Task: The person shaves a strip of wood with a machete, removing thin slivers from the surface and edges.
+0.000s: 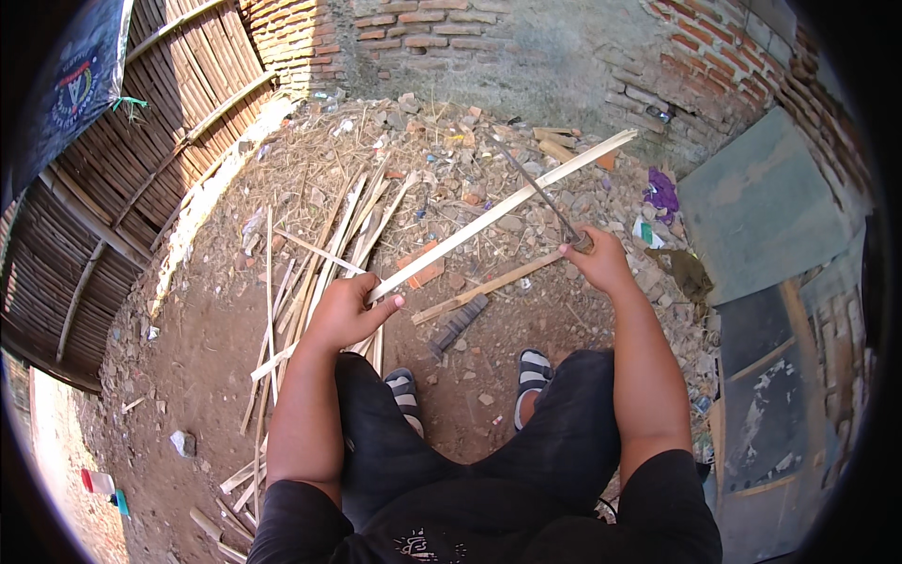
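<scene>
My left hand [349, 308] is closed round a long pale split-bamboo strip [489, 216]. The strip slants up and away to the right, its short near end sticking out behind my wrist. In my right hand [599, 260] is the handle of a long knife with a thin dark blade [536, 186]. The blade points away to the left and crosses the strip; whether it touches it I cannot tell. Between my feet and the strip, a dark ridged block [458, 326] lies on the ground by a flat wooden piece [489, 287].
Several split strips [324, 246] lie heaped at my left. Rubble and dry straw [442, 150] cover the ground up to a brick wall [526, 56]. A bamboo fence [164, 132] stands left, grey panels [766, 202] right. A purple cloth [661, 193] lies among the debris.
</scene>
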The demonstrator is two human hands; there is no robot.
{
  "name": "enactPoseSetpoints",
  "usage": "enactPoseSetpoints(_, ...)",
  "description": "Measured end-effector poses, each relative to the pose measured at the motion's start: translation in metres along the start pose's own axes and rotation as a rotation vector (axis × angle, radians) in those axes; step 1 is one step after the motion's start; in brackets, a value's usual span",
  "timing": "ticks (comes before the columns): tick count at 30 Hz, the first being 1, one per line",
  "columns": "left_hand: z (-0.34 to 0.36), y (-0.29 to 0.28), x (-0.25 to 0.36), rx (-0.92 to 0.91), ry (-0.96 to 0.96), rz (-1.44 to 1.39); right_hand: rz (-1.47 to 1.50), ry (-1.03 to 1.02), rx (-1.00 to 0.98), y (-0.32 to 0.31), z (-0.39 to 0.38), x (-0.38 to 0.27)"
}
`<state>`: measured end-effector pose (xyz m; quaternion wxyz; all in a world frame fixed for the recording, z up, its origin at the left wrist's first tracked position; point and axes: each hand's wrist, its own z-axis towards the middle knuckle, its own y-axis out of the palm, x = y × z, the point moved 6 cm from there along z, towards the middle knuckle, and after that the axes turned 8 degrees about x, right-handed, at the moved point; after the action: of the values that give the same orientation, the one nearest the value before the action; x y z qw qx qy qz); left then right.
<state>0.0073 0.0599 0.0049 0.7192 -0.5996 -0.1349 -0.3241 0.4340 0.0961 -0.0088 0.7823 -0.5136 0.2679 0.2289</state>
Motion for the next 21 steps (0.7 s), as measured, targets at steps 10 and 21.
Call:
enactPoseSetpoints(10,0.006,-0.010,-0.001,0.066,-0.078,0.025,-0.168,-0.111,-0.151,0.008,0.052,-0.035)
enactPoseSetpoints(21,0.019,0.004,-0.027,0.041,-0.176,0.187,-0.331,-0.420,-0.500,0.118,0.040,-0.081)
